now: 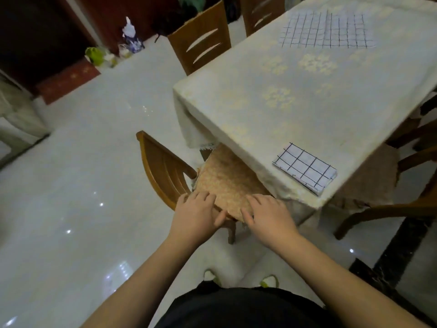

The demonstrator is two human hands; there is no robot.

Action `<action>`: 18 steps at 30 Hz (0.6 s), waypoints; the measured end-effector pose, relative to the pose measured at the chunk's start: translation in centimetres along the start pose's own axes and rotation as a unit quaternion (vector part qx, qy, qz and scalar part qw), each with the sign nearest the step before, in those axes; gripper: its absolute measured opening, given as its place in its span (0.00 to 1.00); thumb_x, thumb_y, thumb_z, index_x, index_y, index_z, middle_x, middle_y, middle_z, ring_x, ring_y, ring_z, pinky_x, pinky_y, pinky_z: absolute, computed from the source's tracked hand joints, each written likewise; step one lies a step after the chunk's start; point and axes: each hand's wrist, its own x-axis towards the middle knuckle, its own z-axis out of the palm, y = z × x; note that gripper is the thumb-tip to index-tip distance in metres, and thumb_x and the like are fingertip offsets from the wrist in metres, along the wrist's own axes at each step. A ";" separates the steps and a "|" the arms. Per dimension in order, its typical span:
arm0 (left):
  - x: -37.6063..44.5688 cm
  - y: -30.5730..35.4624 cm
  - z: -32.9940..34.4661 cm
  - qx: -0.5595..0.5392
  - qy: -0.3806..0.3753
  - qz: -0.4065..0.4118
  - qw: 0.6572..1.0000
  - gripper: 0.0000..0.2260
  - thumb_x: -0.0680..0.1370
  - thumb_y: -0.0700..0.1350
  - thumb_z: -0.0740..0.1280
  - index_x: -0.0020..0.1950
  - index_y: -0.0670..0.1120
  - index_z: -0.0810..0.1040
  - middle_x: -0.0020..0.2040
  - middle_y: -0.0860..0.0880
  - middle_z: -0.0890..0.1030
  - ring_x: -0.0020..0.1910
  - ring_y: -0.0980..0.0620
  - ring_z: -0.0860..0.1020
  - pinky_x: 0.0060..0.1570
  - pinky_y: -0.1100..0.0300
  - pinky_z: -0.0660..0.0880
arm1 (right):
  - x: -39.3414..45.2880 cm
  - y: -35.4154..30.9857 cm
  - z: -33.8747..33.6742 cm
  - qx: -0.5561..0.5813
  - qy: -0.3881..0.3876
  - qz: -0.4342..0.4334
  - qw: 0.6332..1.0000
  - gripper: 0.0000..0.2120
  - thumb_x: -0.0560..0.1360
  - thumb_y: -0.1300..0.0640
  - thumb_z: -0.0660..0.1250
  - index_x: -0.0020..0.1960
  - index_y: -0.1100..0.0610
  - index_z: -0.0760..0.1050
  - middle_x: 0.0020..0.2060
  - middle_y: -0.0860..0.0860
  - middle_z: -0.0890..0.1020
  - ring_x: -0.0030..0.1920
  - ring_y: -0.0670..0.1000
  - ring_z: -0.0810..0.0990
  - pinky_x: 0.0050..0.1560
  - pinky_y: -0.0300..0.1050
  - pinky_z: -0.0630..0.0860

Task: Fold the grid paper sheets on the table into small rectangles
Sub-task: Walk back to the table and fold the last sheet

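— While we lean over the wooden chair [163, 169], where are our hands?
— Both are on the near edge of its tan seat cushion [227, 181]. Our left hand [197, 213] lies with fingers spread on top and the thumb curled at the edge; our right hand [268, 215] rests just beside it the same way. We cannot tell whether either truly pinches the cushion.
— And the grid paper?
— One folded rectangle [305, 168] sits on the table [272, 110], at the near corner by the edge. An unfolded sheet [327, 29] lies flat at the far end, well apart from it.
— Is the chair pushed in?
— Partly; the cushion's far end is under the tablecloth.
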 end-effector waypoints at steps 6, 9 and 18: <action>-4.5 -9.0 0.9 -0.031 0.000 -0.080 0.996 0.26 0.78 0.65 0.52 0.71 0.52 0.69 0.70 0.52 0.73 0.69 0.51 0.69 0.70 0.49 0.62 | 3.0 -9.8 0.1 -0.013 -0.021 -0.091 0.996 0.26 0.80 0.41 0.43 0.72 0.49 0.64 0.68 0.49 0.72 0.66 0.53 0.71 0.65 0.50 0.67; -6.4 -14.4 2.1 -0.046 -0.014 -0.119 0.992 0.27 0.78 0.64 0.52 0.72 0.51 0.67 0.71 0.51 0.71 0.70 0.50 0.68 0.70 0.49 0.62 | 4.7 -15.7 0.8 -0.005 -0.031 -0.116 0.993 0.24 0.81 0.41 0.47 0.72 0.49 0.64 0.68 0.49 0.72 0.66 0.53 0.70 0.66 0.51 0.66; -10.9 -30.3 6.7 -0.084 -0.006 -0.165 0.983 0.35 0.72 0.66 0.44 0.65 0.48 0.76 0.65 0.48 0.77 0.65 0.47 0.74 0.62 0.46 0.68 | 10.0 -31.3 4.3 -0.027 -0.035 -0.138 0.989 0.24 0.81 0.43 0.51 0.73 0.52 0.66 0.68 0.50 0.73 0.67 0.53 0.70 0.67 0.50 0.66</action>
